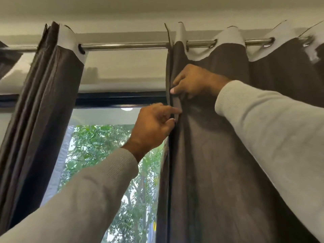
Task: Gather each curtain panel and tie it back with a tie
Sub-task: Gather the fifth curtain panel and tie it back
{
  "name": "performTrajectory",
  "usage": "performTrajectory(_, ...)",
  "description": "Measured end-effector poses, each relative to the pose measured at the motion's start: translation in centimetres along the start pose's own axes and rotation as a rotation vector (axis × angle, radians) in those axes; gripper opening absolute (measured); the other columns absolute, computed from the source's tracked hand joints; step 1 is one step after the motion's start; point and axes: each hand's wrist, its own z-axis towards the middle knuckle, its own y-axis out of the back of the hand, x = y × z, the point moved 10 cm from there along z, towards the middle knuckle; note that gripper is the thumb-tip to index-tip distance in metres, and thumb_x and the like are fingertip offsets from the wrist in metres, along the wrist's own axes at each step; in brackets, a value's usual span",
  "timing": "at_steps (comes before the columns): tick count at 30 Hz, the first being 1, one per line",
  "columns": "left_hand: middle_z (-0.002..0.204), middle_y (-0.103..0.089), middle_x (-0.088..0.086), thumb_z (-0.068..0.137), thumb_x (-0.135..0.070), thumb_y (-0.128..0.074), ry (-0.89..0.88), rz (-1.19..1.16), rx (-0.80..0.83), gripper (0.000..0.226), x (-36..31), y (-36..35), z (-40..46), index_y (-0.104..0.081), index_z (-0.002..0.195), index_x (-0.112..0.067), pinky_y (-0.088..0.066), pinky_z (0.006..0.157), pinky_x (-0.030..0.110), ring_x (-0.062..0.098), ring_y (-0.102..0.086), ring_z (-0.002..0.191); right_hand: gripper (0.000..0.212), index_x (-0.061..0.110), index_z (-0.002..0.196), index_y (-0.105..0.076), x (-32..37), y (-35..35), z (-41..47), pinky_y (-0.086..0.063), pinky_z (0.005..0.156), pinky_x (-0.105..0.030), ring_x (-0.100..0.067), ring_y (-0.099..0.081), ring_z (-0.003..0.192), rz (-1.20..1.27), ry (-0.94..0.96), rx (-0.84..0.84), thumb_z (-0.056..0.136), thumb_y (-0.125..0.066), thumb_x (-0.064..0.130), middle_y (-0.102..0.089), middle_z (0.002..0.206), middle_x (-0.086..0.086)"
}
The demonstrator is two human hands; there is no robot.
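Two dark brown curtain panels hang by grommets from a metal rod [126, 46]. The left panel [43, 109] is bunched into tight folds. The right panel [219, 172] is spread wide to the right, with its leading edge near the middle of the view. My left hand [152, 125] pinches that leading edge between thumb and forefinger. Just above it, my right hand [196, 81] grips a fold of the same panel at the edge. No tie is in view.
Between the panels shows a window [112, 172] with a dark frame and green trees outside. The white wall and ceiling run above the rod. A further piece of dark curtain [7, 57] shows at the far left edge.
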Motion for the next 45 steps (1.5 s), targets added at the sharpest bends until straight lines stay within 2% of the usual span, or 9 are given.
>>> performTrajectory(6,0.085,-0.072,-0.002,0.086,-0.019,-0.069,0.066,0.012,0.118,0.028,-2.1,-2.0,2.1,-0.087,0.106,-0.025,-0.064,0.072,0.046,0.019,-0.071,0.073,0.033,0.02,0.061,-0.075,-1.0,1.8,-1.7,-0.047,0.05,-0.017,-0.004,-0.06,0.05,0.078,-0.011,0.069,0.095,-0.078,0.022,-0.067,0.057,0.006)
performTrajectory(12,0.071,-0.075,0.0,0.088,-0.033,-0.078,0.153,0.036,0.014,0.018,-3.1,-2.4,2.5,-0.081,0.079,-0.018,-0.065,0.067,0.046,0.018,-0.073,0.067,0.032,0.013,0.105,-0.074,-7.2,5.8,-2.4,-0.057,0.069,-0.031,-0.026,-0.076,0.088,-0.023,-0.225,-0.158,0.098,-0.07,0.043,-0.077,0.106,-0.01)
performTrajectory(15,0.068,-0.067,-0.007,0.08,-0.018,-0.089,0.165,0.119,-0.067,0.018,-2.4,-1.8,2.0,-0.073,0.084,-0.023,-0.064,0.067,0.048,0.015,-0.068,0.063,0.075,0.011,0.144,-0.049,-13.1,10.0,-5.8,-0.054,0.094,-0.049,-0.044,-0.062,0.122,-0.39,-0.499,-0.475,0.085,-0.079,0.048,-0.047,0.148,-0.02)
performTrajectory(20,0.069,-0.065,0.001,0.08,-0.014,-0.093,0.232,0.001,-0.094,0.036,-1.3,-1.5,1.3,-0.063,0.096,-0.025,-0.065,0.061,0.053,0.031,-0.069,0.064,0.055,0.006,0.133,-0.061,-18.9,11.6,-8.7,-0.053,0.099,-0.053,-0.047,-0.063,0.12,-0.316,-0.679,-0.468,0.091,-0.076,0.039,-0.062,0.134,-0.023)
performTrajectory(24,0.068,-0.061,0.001,0.081,-0.006,-0.088,0.145,0.03,-0.064,0.03,-2.5,-2.1,1.3,-0.062,0.089,-0.018,-0.06,0.06,0.039,0.021,-0.06,0.058,0.034,0.008,0.124,-0.069,-13.2,9.8,-6.8,-0.056,0.095,-0.05,-0.046,-0.066,0.118,-0.376,-0.496,-0.498,0.094,-0.069,0.025,-0.067,0.128,-0.021)
performTrajectory(29,0.07,-0.058,-0.015,0.085,-0.002,-0.082,0.047,-0.009,-0.017,0.042,-3.9,-2.3,1.1,-0.06,0.084,-0.039,-0.044,0.059,0.021,0.003,-0.048,0.057,0.005,0.019,0.098,-0.073,-1.7,2.7,-0.2,-0.058,0.081,-0.034,-0.026,-0.069,0.096,-0.096,0.025,-0.219,0.097,-0.069,0.021,-0.068,0.101,-0.002)
performTrajectory(35,0.081,-0.065,-0.014,0.091,-0.012,-0.083,0.001,0.085,0.091,0.034,-3.4,-2.2,1.1,-0.083,0.121,-0.029,-0.055,0.069,0.024,0.002,-0.062,0.068,0.022,0.016,0.079,-0.074,-2.8,1.6,-0.3,-0.045,0.064,-0.023,-0.014,-0.065,0.076,-0.081,0.033,-0.033,0.1,-0.067,0.018,-0.067,0.081,-0.002)
performTrajectory(39,0.092,-0.067,-0.021,0.093,-0.008,-0.079,0.012,0.108,0.193,0.031,-3.7,-3.0,1.4,-0.084,0.12,-0.022,-0.049,0.074,0.01,-0.004,-0.064,0.079,0.034,0.02,0.064,-0.067,-2.3,1.3,-0.7,-0.042,0.054,-0.02,-0.013,-0.059,0.063,-0.097,0.032,0.024,0.099,-0.069,0.018,-0.062,0.069,0.001)
performTrajectory(45,0.097,-0.071,-0.012,0.091,-0.015,-0.074,-0.001,0.096,0.241,0.035,-4.4,-3.5,1.6,-0.082,0.122,-0.03,-0.055,0.073,0.018,0.002,-0.066,0.079,0.024,0.013,0.073,-0.072,-1.9,0.9,-0.9,-0.055,0.061,-0.029,-0.021,-0.07,0.069,-0.044,-0.015,0.119,0.096,-0.071,0.018,-0.07,0.072,-0.005)
